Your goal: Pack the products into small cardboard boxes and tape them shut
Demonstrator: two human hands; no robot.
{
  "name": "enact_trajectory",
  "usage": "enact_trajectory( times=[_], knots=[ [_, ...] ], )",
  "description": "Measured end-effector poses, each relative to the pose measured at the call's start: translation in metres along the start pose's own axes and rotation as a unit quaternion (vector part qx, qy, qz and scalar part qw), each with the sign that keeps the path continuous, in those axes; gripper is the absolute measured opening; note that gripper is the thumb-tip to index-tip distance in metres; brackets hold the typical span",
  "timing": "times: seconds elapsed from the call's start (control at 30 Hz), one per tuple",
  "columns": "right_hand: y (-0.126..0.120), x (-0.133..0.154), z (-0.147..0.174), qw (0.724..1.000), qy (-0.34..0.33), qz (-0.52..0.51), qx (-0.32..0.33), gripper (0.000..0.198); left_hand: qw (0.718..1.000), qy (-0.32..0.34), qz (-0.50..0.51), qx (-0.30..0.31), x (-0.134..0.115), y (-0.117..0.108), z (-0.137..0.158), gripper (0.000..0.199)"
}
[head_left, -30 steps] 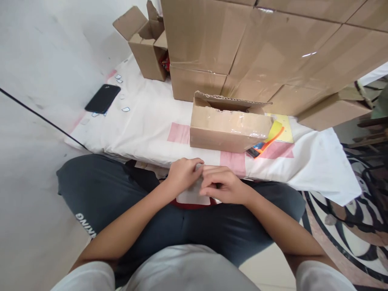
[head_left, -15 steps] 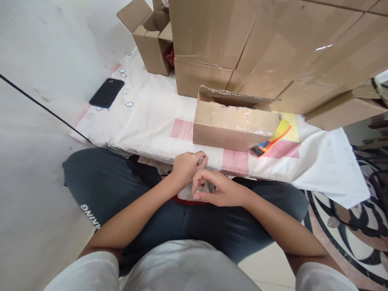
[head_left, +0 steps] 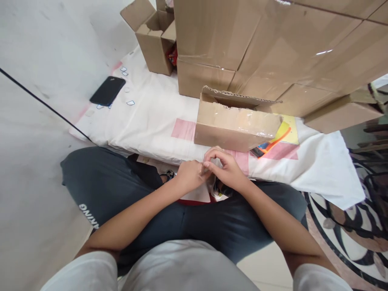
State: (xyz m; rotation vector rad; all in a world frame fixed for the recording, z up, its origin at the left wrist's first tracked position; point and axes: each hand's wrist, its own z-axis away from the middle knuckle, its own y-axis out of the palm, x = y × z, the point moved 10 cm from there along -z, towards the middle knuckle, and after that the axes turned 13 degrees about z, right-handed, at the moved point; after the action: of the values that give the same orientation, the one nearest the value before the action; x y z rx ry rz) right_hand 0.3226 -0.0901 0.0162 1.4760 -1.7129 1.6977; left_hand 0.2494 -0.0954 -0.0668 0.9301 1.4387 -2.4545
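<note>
Above my lap, my left hand (head_left: pixel 190 176) is closed, its fingertips meeting those of my right hand. My right hand (head_left: pixel 226 169) is curled, thumb and fingers brought together against the left fingers. A faint shiny, see-through bit shows between the fingertips; its kind cannot be made out. Just beyond the hands, a small open cardboard box (head_left: pixel 232 129) with a torn top edge stands on the white-covered surface (head_left: pixel 145 109). Below the hands, between my legs, lies a flat whitish thing with a red edge (head_left: pixel 195 197), partly hidden.
A stack of taped cartons (head_left: pixel 257 44) rises behind the box. An open carton (head_left: pixel 154 44) stands back left, and another carton (head_left: pixel 342 115) at right. A black phone (head_left: pixel 108 91) lies near the wall among small paper bits. An orange and yellow item (head_left: pixel 274 139) lies beside the box.
My right hand has moved up and away from me, and my left hand slightly down and right. The whitish thing below shows more. The view has shifted a little.
</note>
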Motion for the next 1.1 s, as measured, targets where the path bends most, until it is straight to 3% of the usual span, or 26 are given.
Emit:
enact_trajectory(
  times=[0.1,0.2,0.33,0.4,0.47,0.53,0.67,0.8,0.97,1.1],
  knots=[
    [0.003,0.002,0.004,0.993,0.021,-0.109,0.033,0.016,1.0,0.019,-0.016,0.002,0.004,0.0,-0.003,0.047],
    [0.011,0.007,0.01,0.978,0.039,-0.194,0.068,0.029,1.0,0.028,-0.004,0.002,0.011,-0.001,-0.005,0.037],
    [0.017,0.005,0.017,0.965,0.077,-0.233,0.097,0.024,0.99,0.047,0.129,-0.038,0.016,-0.017,-0.001,0.032],
    [0.014,0.001,0.018,0.967,0.085,-0.222,0.092,0.021,0.956,0.085,0.28,-0.033,0.012,-0.027,0.003,0.042],
    [0.007,-0.002,0.017,0.973,0.083,-0.204,0.072,0.022,0.902,0.134,0.41,0.015,0.002,-0.032,0.009,0.056],
    [-0.003,-0.004,0.015,0.98,0.072,-0.181,0.044,0.025,0.87,0.153,0.465,0.054,-0.006,-0.035,0.014,0.056],
    [-0.026,0.012,0.011,0.999,-0.007,-0.041,0.005,0.014,0.877,0.129,0.462,0.007,-0.002,-0.047,0.017,0.036],
    [-0.063,0.036,0.013,0.989,-0.068,0.104,-0.076,0.015,0.905,0.148,0.39,-0.082,-0.004,-0.066,0.025,0.027],
    [-0.096,0.047,0.008,0.981,-0.032,0.136,-0.134,0.018,0.913,0.237,0.272,-0.192,-0.027,-0.086,0.039,0.03],
    [-0.096,0.044,-0.005,0.988,0.044,0.073,-0.132,0.01,0.9,0.237,0.27,-0.246,-0.028,-0.093,0.041,0.032]
  ],
)
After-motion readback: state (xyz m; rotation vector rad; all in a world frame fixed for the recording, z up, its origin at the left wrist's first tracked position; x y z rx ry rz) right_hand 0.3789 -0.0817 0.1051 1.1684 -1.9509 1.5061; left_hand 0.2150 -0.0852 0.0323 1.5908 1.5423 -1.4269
